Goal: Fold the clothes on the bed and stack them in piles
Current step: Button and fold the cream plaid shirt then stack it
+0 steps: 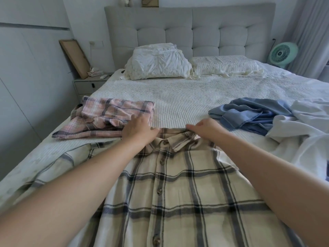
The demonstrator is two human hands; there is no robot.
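Shirt, cream plaid, lies button side up on the bed, collar toward the headboard. Left hand rests flat on the shirt's left shoulder, fingers straight. Right hand pinches the collar edge. Fabric appears light, soft and limp; it should crease readily and slide little on the ribbed cover. Best holds, in my judgement: shoulder seams and hem corners. Pink shirt lies roughly folded just left of the collar; blue garment lies crumpled to the right.
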